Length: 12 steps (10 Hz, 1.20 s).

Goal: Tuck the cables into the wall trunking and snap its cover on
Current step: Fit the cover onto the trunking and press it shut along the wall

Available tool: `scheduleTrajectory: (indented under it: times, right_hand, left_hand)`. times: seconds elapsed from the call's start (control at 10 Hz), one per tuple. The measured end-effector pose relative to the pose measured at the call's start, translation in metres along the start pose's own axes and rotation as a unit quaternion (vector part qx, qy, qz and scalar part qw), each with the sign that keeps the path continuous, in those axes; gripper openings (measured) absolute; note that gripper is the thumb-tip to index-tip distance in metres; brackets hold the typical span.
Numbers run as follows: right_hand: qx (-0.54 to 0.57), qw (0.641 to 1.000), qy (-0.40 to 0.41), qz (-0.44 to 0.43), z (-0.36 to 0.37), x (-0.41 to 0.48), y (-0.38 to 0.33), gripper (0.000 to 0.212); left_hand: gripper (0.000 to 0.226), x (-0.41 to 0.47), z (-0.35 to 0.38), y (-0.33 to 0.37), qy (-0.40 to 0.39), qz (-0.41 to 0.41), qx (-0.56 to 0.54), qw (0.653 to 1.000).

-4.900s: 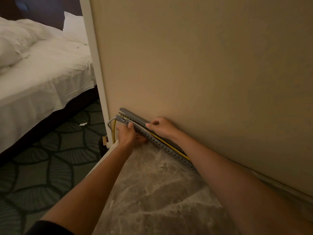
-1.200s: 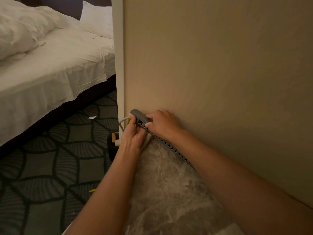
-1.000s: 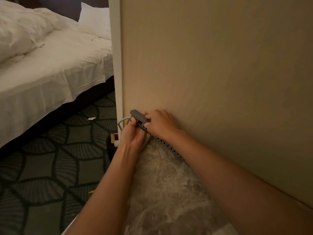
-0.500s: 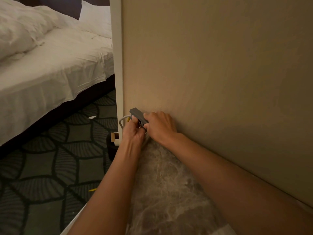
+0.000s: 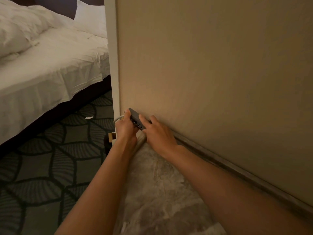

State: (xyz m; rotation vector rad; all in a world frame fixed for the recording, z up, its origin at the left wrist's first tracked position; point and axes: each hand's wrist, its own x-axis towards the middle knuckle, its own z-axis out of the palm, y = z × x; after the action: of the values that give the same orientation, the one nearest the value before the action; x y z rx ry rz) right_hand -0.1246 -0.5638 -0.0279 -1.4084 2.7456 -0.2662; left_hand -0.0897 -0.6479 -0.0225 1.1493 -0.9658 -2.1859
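Observation:
The grey slotted trunking [image 5: 136,119] lies along the foot of the beige wall [image 5: 211,73], with its cover on top at the far end. My left hand [image 5: 125,128] grips that far end from the left side, thumb on the cover. My right hand [image 5: 158,133] presses on the trunking from the right, fingers on the cover and slotted side. A white cable [image 5: 117,119] loops out past the end by the corner. The rest of the trunking is hidden behind my right hand and forearm.
A marble-look floor [image 5: 160,184] runs along the wall. A white corner post [image 5: 111,56] ends the wall. Beyond it are patterned dark carpet [image 5: 50,158], a white-sheeted bed [image 5: 42,65] and a small cardboard piece [image 5: 111,137] by the corner.
The cover, earlier raised off the open trunking with yellow cable showing, now sits down on it. Both hands have closed in on the far end; the right hand slid slightly back along it.

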Motion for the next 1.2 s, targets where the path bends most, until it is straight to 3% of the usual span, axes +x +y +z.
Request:
scheduleTrajectory:
  times: [0.2, 0.3, 0.4, 0.6, 0.7, 0.8, 0.9, 1.2]
  right_hand:
    - [-0.075, 0.997, -0.005, 0.008, 0.003, -0.026, 0.011, 0.064]
    - [-0.158, 0.986, 0.046, -0.004, 0.010, -0.028, 0.013, 0.068]
    - [-0.183, 0.979, 0.081, -0.026, 0.019, -0.022, 0.015, 0.044]
    - [-0.239, 0.963, 0.098, -0.074, 0.020, -0.019, 0.029, 0.048]
    - [-0.206, 0.968, 0.118, -0.078, 0.016, -0.020, 0.035, 0.062]
    - [-0.187, 0.971, 0.122, -0.082, 0.014, -0.025, 0.039, 0.054]
    - [-0.184, 0.972, 0.130, -0.070, 0.011, -0.036, 0.047, 0.048]
    - [-0.227, 0.959, 0.162, -0.059, 0.023, -0.052, 0.056, 0.051]
  left_hand:
    - [0.036, 0.017, 0.003, -0.010, 0.029, 0.020, 0.020, 0.999]
    - [0.027, 0.014, 0.005, -0.009, 0.047, 0.007, 0.027, 0.999]
    - [0.020, 0.011, 0.005, -0.005, 0.042, -0.009, 0.069, 0.997]
    - [0.035, 0.007, 0.005, -0.004, 0.034, -0.023, 0.072, 0.997]
    - [0.034, 0.002, 0.007, -0.004, 0.040, -0.037, 0.028, 0.998]
    - [0.037, -0.001, 0.009, -0.002, 0.029, -0.059, 0.015, 0.998]
    - [0.041, 0.000, 0.009, -0.001, 0.024, -0.064, 0.073, 0.995]
    - [0.046, 0.003, 0.014, -0.005, 0.036, -0.060, 0.099, 0.993]
